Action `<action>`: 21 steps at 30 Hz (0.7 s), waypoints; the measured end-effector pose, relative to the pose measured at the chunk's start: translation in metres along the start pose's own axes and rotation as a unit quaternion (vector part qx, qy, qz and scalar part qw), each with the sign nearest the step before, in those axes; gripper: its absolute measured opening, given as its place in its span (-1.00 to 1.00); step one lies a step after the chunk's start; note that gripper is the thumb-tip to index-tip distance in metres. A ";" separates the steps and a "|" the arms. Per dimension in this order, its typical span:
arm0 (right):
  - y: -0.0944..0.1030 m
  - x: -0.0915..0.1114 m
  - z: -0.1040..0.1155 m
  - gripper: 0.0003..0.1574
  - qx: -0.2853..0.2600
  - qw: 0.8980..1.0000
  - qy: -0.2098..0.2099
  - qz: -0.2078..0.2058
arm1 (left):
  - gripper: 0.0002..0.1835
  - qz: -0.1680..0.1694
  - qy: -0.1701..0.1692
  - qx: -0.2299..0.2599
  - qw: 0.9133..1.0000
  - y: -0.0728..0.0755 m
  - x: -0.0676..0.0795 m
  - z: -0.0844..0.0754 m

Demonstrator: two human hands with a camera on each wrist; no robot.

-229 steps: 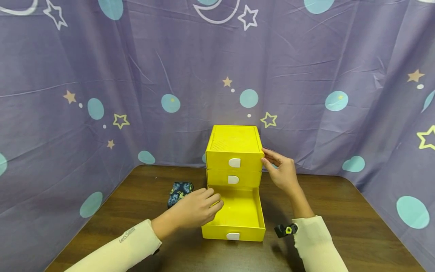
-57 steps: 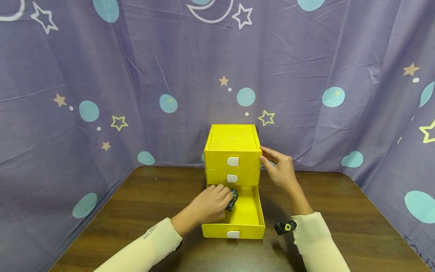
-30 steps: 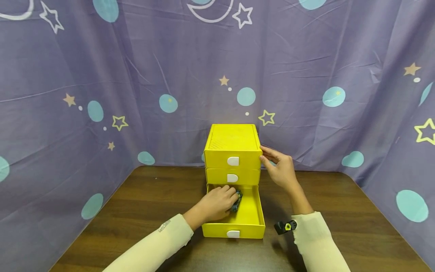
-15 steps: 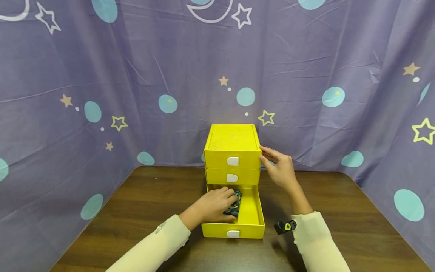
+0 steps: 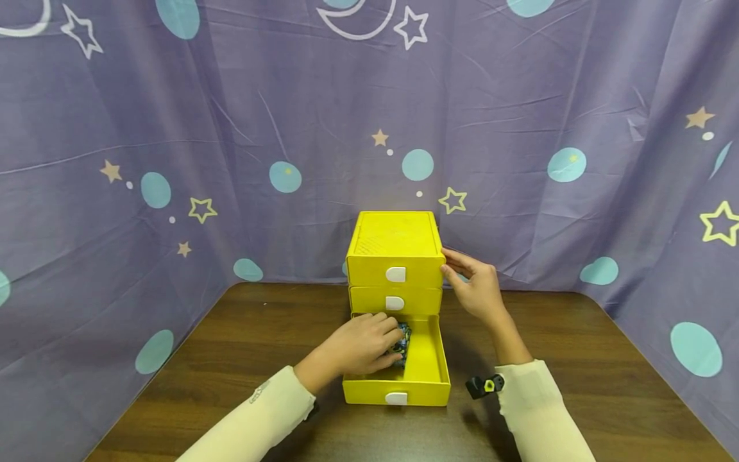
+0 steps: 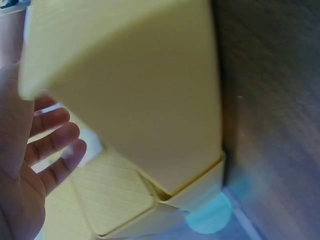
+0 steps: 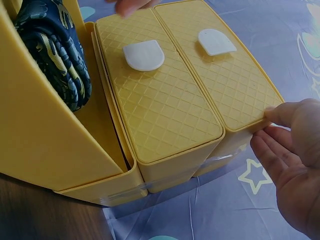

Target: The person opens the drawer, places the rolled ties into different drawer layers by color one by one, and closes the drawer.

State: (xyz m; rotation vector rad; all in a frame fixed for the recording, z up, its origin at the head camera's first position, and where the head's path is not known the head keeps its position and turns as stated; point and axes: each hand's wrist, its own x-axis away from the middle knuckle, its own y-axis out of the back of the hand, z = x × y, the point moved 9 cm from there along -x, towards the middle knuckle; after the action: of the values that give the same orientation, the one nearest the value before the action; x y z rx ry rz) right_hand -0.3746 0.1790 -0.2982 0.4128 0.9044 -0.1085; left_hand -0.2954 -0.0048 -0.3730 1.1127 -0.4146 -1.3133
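Note:
A small yellow drawer unit (image 5: 395, 234) has its bottom drawer (image 5: 424, 359) pulled out. In that drawer lies a folded dark blue patterned cloth (image 7: 55, 55), with yellow-green and lighter blue markings. My left hand (image 5: 360, 343) hovers over the drawer's left side, partly hiding the cloth in the head view. Its fingers (image 6: 50, 120) are loosely bent and hold nothing in the left wrist view. My right hand (image 5: 476, 289) holds the unit's upper right front corner, thumb on the front edge and fingers against the side.
The upper two drawers, with white tab handles (image 5: 396, 274), are closed. The unit stands on a dark wooden table (image 5: 277, 321). Behind it hangs a purple curtain (image 5: 346, 96) with stars and dots.
The cloth went from the table left of the unit into the bottom drawer. My left hand, gripping it earlier, has let go and shifted slightly left. My right hand keeps its place.

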 end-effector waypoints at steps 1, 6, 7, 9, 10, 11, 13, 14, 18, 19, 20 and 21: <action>0.000 0.000 0.000 -0.55 0.000 1.000 0.000 0.001 | -0.63 -0.003 -0.001 -0.005 1.000 0.003 -0.001 -0.001; 0.001 0.000 -0.002 -0.55 -0.010 1.000 -0.001 0.004 | -0.68 -0.025 -0.013 -0.047 0.998 0.022 -0.003 -0.014; 0.001 0.000 -0.002 -0.55 -0.012 1.000 -0.001 0.004 | -0.69 -0.031 -0.017 -0.054 0.998 0.026 -0.003 -0.017; 0.001 0.000 -0.002 -0.55 -0.015 1.000 0.000 0.006 | -0.70 -0.042 -0.026 -0.066 0.997 0.033 -0.003 -0.024; 0.000 0.000 -0.003 -0.55 -0.016 1.000 0.001 0.007 | -0.71 -0.047 -0.031 -0.067 0.996 0.036 -0.003 -0.027; 0.001 0.000 -0.003 -0.55 -0.016 1.000 0.001 0.007 | -0.72 -0.052 -0.036 -0.068 0.996 0.038 -0.002 -0.031; 0.001 0.001 -0.003 -0.55 -0.016 1.000 0.002 0.006 | -0.73 -0.057 -0.046 -0.072 0.995 0.041 -0.002 -0.038; 0.002 0.001 -0.003 -0.55 -0.014 1.000 0.001 0.006 | -0.73 -0.060 -0.050 -0.076 0.994 0.042 -0.001 -0.041; 0.002 0.001 -0.004 -0.56 -0.015 1.000 -0.002 0.008 | -0.76 -0.078 -0.065 -0.081 0.991 0.047 0.001 -0.053; 0.002 0.001 -0.004 -0.56 -0.016 1.000 -0.003 0.009 | -0.76 -0.085 -0.070 -0.084 0.990 0.048 0.001 -0.056; 0.002 0.001 -0.004 -0.55 -0.017 1.000 -0.005 0.010 | -0.77 -0.091 -0.076 -0.087 0.989 0.049 0.002 -0.059; 0.002 0.001 -0.004 -0.55 -0.018 1.000 -0.006 0.010 | -0.77 -0.097 -0.084 -0.089 0.988 0.050 0.003 -0.063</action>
State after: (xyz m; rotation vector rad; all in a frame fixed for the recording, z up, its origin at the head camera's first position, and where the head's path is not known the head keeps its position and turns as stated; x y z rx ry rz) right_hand -0.3770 0.1821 -0.3005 0.3873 0.8888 -0.0760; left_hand -0.2176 0.0118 -0.3614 0.9137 -0.3117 -1.5901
